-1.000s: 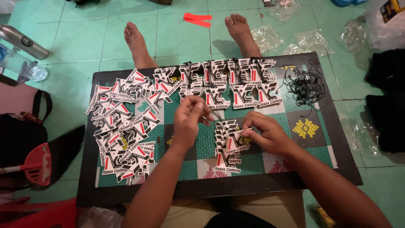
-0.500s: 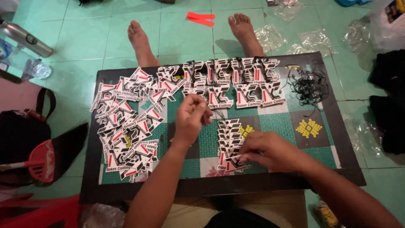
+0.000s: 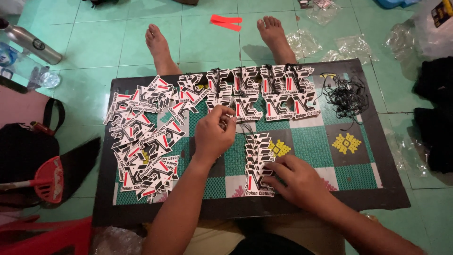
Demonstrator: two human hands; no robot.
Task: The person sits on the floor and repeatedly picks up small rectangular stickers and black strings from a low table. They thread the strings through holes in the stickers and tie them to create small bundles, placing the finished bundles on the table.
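Note:
On a low black table (image 3: 391, 198) with a green patterned mat (image 3: 311, 146) lie many black, white and red card tags. My left hand (image 3: 214, 134) is raised over the mat's middle, fingertips pinched on a thin black string (image 3: 241, 126). My right hand (image 3: 297, 182) lies at the near side, fingers holding the lower right edge of a stack of tags (image 3: 257, 160). A loose heap of tags (image 3: 144, 137) covers the left side. Neat rows of tags (image 3: 269, 92) with strings attached run along the far edge.
A tangle of black strings (image 3: 347, 97) lies at the table's far right. Two bare feet (image 3: 160, 45) rest on the green tiled floor beyond the table. A metal bottle (image 3: 33, 42), black bag (image 3: 23, 151), red plastic tool (image 3: 47, 179), clear wrappers (image 3: 349, 47) and dark clothes (image 3: 434, 118) surround it.
My left hand rose from the stack toward the far rows, drawing the string with it. My right hand slid from the stack's upper right down to its lower right edge.

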